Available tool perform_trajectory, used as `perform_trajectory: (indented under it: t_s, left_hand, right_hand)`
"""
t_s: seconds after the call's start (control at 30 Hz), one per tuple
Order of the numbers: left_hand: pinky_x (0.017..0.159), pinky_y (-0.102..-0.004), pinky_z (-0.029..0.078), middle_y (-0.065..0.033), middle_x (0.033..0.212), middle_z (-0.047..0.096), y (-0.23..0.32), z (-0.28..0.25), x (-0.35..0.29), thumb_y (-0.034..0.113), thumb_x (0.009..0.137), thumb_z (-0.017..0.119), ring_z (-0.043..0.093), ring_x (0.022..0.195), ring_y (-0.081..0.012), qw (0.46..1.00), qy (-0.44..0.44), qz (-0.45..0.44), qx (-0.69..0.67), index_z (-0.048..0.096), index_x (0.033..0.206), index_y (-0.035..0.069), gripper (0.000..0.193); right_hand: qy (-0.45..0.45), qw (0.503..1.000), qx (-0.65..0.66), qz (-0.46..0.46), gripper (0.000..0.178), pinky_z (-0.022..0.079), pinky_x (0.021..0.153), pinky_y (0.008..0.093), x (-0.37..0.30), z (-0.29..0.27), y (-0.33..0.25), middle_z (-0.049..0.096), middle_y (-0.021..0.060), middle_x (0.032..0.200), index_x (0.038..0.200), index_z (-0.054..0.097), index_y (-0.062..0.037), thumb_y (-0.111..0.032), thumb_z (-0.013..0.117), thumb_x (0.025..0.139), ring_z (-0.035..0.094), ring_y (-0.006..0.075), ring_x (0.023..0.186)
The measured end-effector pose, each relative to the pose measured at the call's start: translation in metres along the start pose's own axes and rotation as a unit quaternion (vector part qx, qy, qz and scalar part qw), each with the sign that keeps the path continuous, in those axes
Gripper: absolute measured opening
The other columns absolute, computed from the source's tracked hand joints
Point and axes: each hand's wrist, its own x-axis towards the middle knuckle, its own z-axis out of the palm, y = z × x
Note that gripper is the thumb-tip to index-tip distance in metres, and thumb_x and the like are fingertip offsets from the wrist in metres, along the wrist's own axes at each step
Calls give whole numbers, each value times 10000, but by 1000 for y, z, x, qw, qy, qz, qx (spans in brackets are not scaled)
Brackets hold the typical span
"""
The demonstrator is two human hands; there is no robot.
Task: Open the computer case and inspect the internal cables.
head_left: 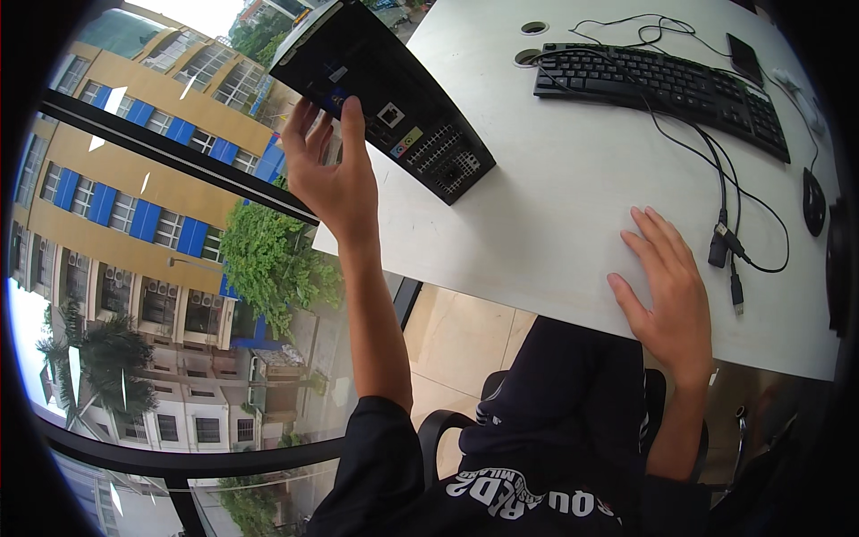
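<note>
A black desktop computer tower [407, 85] stands at the far left of the white desk, its rear panel of ports facing me. My left hand [335, 174] is raised at that panel, thumb and fingers apart, with the fingertips close to a blue port [338, 98]. Whether they touch the port, I cannot tell. Below lie a network socket [390, 115] and a row of coloured audio jacks [407, 141]. My right hand [667, 291] rests on the desk near its front edge, fingers stretched out, holding nothing.
Behind my right hand lie a black keyboard [662, 85], loose black cables with USB plugs [732, 240], a phone [744, 58] and a mouse [813, 202]. Two round cable holes [534, 28] pierce the desk. A large window [170, 197] borders the left side.
</note>
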Motion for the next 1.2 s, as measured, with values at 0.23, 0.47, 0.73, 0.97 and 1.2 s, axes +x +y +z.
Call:
perform_trajectory:
  t_s: [0.23, 0.47, 0.73, 0.97, 1.2]
  left_hand:
    - [913, -394, 579, -221, 1166, 706, 5, 3, 0, 229, 950, 769, 714, 1101, -301, 999, 1, 20, 34, 610, 1263, -101, 482]
    - [1061, -452, 467, -242, 1349, 557, 2, 23, -11, 307, 872, 839, 580, 1257, -324, 1000, 5, 14, -24, 412, 1443, -109, 825]
    - [1204, -596, 294, -326, 1492, 249, 4, 61, -21, 444, 726, 944, 275, 1457, -473, 991, 48, 23, 124, 54, 1559, -139, 1351]
    - [1221, -627, 283, -355, 1518, 194, 5, 75, -21, 448, 726, 939, 229, 1480, -518, 985, 72, 19, 154, 37, 1549, -123, 1348]
    - [1031, -566, 508, -306, 1395, 306, 8, 83, -16, 306, 674, 922, 432, 1313, -491, 990, 97, 33, 102, 68, 1535, -76, 1272]
  right_hand:
    - [-4, 1000, -3, 15, 441, 376, 1188, 443, -1, 1, 2, 555, 138, 1514, 1292, 658, 4, -171, 727, 892, 463, 334, 1446]
    - [1, 1000, -1, 1, 437, 388, 1177, 463, 0, 0, 0, 569, 174, 1481, 1275, 664, 31, -181, 734, 900, 482, 361, 1419]
    - [-4, 1000, 0, -12, 443, 382, 1181, 460, 0, 1, 0, 567, 181, 1480, 1272, 659, 38, -196, 732, 903, 477, 362, 1422]
    - [-1, 1000, 2, -5, 444, 383, 1178, 460, 0, -1, 1, 568, 184, 1479, 1277, 660, 35, -199, 728, 906, 477, 361, 1422]
    - [9, 1000, 8, -4, 432, 384, 1176, 458, -2, -4, 3, 575, 186, 1470, 1265, 665, 38, -201, 717, 909, 481, 360, 1419]
